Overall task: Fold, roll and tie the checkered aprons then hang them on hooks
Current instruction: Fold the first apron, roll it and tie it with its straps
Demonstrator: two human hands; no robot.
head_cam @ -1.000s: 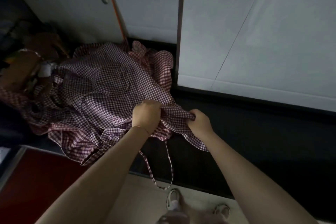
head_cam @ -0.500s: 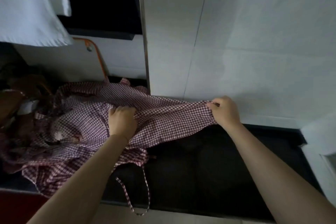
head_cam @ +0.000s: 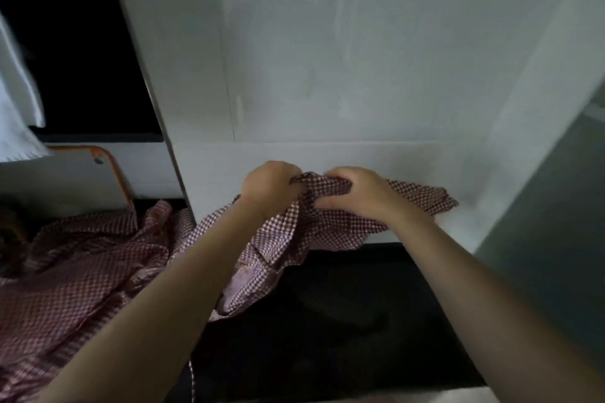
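Both the left hand (head_cam: 268, 188) and the right hand (head_cam: 357, 195) grip bunched folds of the checkered apron (head_cam: 281, 239), lifted near the back edge of the dark surface (head_cam: 343, 321), its remaining cloth trailing toward the surface's left edge.

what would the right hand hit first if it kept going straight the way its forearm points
Likely the left hand: the right hand points up-left, both gripping the checkered apron close together. Past that is the white wall; depth is unclear.
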